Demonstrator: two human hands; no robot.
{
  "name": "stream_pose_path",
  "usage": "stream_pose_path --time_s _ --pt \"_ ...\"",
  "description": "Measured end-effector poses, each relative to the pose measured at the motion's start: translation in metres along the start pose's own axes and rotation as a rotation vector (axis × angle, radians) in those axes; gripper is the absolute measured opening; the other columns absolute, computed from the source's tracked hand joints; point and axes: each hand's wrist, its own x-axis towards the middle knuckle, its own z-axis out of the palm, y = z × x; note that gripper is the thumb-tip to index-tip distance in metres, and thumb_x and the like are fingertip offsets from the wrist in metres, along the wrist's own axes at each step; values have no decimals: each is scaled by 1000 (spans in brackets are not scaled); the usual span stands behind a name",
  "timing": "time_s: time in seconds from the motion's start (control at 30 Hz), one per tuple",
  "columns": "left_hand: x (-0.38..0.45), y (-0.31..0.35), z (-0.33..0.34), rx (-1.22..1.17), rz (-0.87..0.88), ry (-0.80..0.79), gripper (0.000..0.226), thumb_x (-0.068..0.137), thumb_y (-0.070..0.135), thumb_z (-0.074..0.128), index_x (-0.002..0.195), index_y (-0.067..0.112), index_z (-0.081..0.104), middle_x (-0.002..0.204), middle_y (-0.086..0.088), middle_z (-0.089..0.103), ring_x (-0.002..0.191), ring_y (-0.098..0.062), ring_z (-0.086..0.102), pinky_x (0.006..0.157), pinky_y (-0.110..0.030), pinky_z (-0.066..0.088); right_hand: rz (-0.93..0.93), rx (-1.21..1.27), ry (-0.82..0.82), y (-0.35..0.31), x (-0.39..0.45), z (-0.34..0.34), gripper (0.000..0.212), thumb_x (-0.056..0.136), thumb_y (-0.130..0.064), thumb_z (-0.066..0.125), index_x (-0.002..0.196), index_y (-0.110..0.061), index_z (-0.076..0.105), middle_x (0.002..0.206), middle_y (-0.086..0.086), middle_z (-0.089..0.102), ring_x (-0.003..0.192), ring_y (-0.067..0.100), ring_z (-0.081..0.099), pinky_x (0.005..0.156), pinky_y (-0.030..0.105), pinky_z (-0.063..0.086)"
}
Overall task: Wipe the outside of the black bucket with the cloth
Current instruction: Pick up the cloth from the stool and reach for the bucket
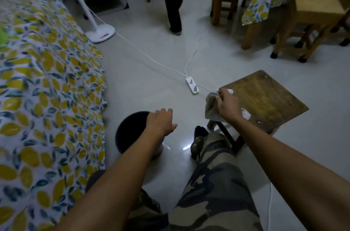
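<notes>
The round black plastic bucket (130, 132) stands on the pale tiled floor (151, 79), beside the leafy yellow bedspread (47, 88). The left hand (161, 121) hovers over its rim, fingers spread. The right hand (228, 103) pinches the crumpled grey-white cloth (212, 106) at the near left corner of the dark wooden stool (265, 98).
</notes>
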Motion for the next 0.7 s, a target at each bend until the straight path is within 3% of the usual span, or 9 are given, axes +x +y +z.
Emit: stream_pose_path --time_s 0.07,0.2,0.33,0.7 --pt "-13 -14 0 -15 -32 5 55 95 52 55 133 14 48 134 -13 57 122 -35 56 94 -45 46 -20 39 -17 -19 -1 8 16 103 -30 49 112 -21 58 105 9 70 95 30 65 85 46 54" --pt "-33 -38 3 -59 -105 10 58 92 53 58 134 14 50 136 -12 58 122 -35 57 96 -48 49 -74 139 -57 -55 -11 24 18 106 -28 50 116 -16 59 103 6 67 89 20 58 77 29 42" --pt "-46 -55 7 -75 -167 16 60 91 54 59 134 14 49 134 -13 58 119 -35 58 93 -47 48 -105 188 -124 -78 -24 46 17 105 -30 50 113 -18 59 105 9 69 95 28 65 80 36 51" --pt "-31 -85 50 -134 -214 -56 58 93 52 60 135 14 48 134 -13 57 120 -35 57 93 -47 48 -73 131 -240 -87 -35 119 10 102 -29 50 104 -22 57 100 3 67 95 26 63 82 39 51"
